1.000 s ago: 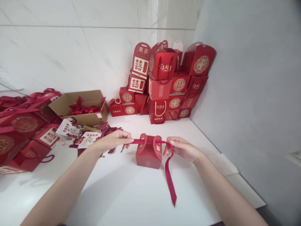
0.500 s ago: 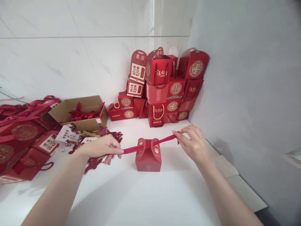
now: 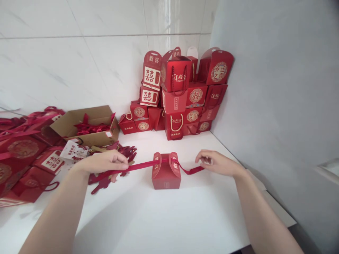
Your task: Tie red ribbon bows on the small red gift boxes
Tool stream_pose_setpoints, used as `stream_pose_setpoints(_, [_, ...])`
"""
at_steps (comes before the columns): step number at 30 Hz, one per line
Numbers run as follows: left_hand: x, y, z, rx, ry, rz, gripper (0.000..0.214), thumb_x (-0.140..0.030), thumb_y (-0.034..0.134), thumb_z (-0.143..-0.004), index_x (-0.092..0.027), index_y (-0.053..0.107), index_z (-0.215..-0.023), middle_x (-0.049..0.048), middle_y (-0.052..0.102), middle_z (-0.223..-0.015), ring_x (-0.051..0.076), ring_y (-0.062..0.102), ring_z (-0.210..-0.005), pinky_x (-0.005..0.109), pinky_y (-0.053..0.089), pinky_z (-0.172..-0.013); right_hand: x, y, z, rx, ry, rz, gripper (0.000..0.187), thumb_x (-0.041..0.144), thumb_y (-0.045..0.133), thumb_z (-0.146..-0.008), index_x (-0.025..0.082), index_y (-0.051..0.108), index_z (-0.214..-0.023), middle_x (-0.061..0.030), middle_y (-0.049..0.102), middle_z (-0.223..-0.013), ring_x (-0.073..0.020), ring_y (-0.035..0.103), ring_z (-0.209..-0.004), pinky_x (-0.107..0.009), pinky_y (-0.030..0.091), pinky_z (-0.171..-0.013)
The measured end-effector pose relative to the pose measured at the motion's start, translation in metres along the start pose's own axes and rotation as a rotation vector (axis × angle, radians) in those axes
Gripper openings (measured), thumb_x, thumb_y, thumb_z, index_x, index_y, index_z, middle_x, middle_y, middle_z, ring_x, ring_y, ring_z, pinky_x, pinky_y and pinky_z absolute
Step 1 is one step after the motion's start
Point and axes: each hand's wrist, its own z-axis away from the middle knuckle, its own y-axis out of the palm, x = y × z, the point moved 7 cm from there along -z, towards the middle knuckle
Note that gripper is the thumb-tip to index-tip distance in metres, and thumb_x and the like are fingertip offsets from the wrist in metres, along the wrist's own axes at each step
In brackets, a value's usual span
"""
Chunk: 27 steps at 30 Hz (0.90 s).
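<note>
Head view, from the left: a pile of red boxes [image 3: 34,178] draped with ribbons; behind and to its right, an open cardboard box [image 3: 115,131] containing red bows [image 3: 92,129]; before that, white cards [image 3: 72,150]; next the left hand [image 3: 109,162], pinching the crimson ribbon [image 3: 141,165], which runs through both handle flaps of the small gift box [image 3: 166,180] upright on the white table [image 3: 159,222]; behind, stacked boxes [image 3: 176,100]; lastly the right hand [image 3: 215,163], fingers curled at the ribbon's other end, whether gripping I cannot tell.
</note>
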Motion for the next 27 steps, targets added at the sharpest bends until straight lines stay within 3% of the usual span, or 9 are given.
stream_pose_setpoints(3, [-0.006, 0.018, -0.017, 0.048, -0.014, -0.028, 0.046, -0.059, 0.054, -0.081, -0.016, 0.066, -0.091, 0.0059, 0.067, -0.058, 0.012, 0.053, -0.044, 0.019, 0.035, -0.041, 0.011, -0.003, -0.007, -0.160, -0.084, -0.275, 0.017, 0.033, 0.049, -0.089, 0.021, 0.062, -0.093, -0.0057, 0.062, -0.101, -0.0202, 0.056, -0.096, -0.033, 0.042, -0.085])
stream_pose_setpoints(6, [-0.016, 0.038, -0.035, 0.011, 0.013, 0.000, 0.046, -0.061, 0.052, -0.082, -0.016, 0.062, -0.085, 0.0036, 0.065, -0.061, 0.007, 0.040, -0.039, 0.019, 0.023, -0.037, 0.009, 0.025, -0.020, -0.076, -0.016, -0.486, 0.037, 0.047, 0.037, -0.095, 0.020, 0.062, -0.094, -0.0063, 0.064, -0.106, -0.0208, 0.056, -0.104, -0.035, 0.039, -0.092])
stream_pose_setpoints(9, [-0.023, 0.054, -0.045, 0.028, 0.083, 0.063, 0.043, -0.056, 0.058, -0.080, -0.015, 0.059, -0.071, -0.0015, 0.053, -0.050, 0.006, 0.036, -0.040, 0.019, 0.023, -0.041, 0.007, 0.057, -0.029, 0.082, 0.063, -0.575, 0.047, 0.056, 0.036, -0.094, 0.018, 0.062, -0.089, -0.0044, 0.066, -0.088, -0.0172, 0.057, -0.081, -0.031, 0.041, -0.076])
stream_pose_setpoints(11, [-0.024, 0.058, -0.047, 0.056, 0.128, 0.121, 0.040, -0.051, 0.061, -0.079, -0.014, 0.058, -0.065, -0.0032, 0.048, -0.047, 0.006, 0.036, -0.042, 0.019, 0.026, -0.044, 0.011, 0.067, -0.031, 0.131, 0.045, -0.591, 0.050, 0.058, 0.038, -0.092, 0.016, 0.060, -0.077, -0.0002, 0.057, -0.067, -0.0130, 0.047, -0.062, -0.028, 0.036, -0.064])
stream_pose_setpoints(14, [-0.022, 0.054, -0.047, 0.073, 0.166, 0.141, 0.035, -0.046, 0.067, -0.076, -0.013, 0.062, -0.065, -0.0017, 0.053, -0.054, 0.005, 0.036, -0.044, 0.020, 0.026, -0.045, 0.017, 0.066, -0.030, 0.138, 0.019, -0.615, 0.047, 0.056, 0.046, -0.090, 0.016, 0.059, -0.070, 0.0034, 0.044, -0.058, -0.0098, 0.033, -0.054, -0.027, 0.027, -0.056])
stream_pose_setpoints(18, [-0.018, 0.046, -0.048, 0.059, 0.197, 0.084, 0.031, -0.043, 0.068, -0.075, -0.013, 0.068, -0.069, -0.0002, 0.056, -0.056, 0.007, 0.042, -0.050, 0.020, 0.029, -0.049, 0.016, 0.056, -0.026, 0.102, 0.039, -0.663, 0.032, 0.046, 0.060, -0.084, 0.017, 0.057, -0.069, 0.0029, 0.049, -0.064, -0.0091, 0.033, -0.054, -0.025, 0.021, -0.053])
stream_pose_setpoints(22, [-0.019, 0.046, -0.047, 0.052, 0.197, 0.058, 0.031, -0.044, 0.066, -0.076, -0.013, 0.071, -0.071, 0.0001, 0.055, -0.056, 0.008, 0.042, -0.051, 0.021, 0.030, -0.049, 0.014, 0.045, -0.021, 0.073, 0.023, -0.725, 0.029, 0.043, 0.061, -0.083, 0.018, 0.058, -0.068, 0.0004, 0.056, -0.067, -0.0101, 0.036, -0.054, -0.026, 0.023, -0.053])
stream_pose_setpoints(27, [-0.023, 0.051, -0.046, 0.107, 0.180, -0.021, 0.031, -0.045, 0.066, -0.075, -0.014, 0.072, -0.072, -0.0005, 0.053, -0.056, 0.006, 0.036, -0.047, 0.020, 0.025, -0.044, 0.020, 0.031, -0.014, 0.110, -0.033, -0.648, 0.030, 0.042, 0.062, -0.083, 0.018, 0.062, -0.065, -0.0012, 0.058, -0.066, -0.0124, 0.046, -0.059, -0.027, 0.033, -0.058])
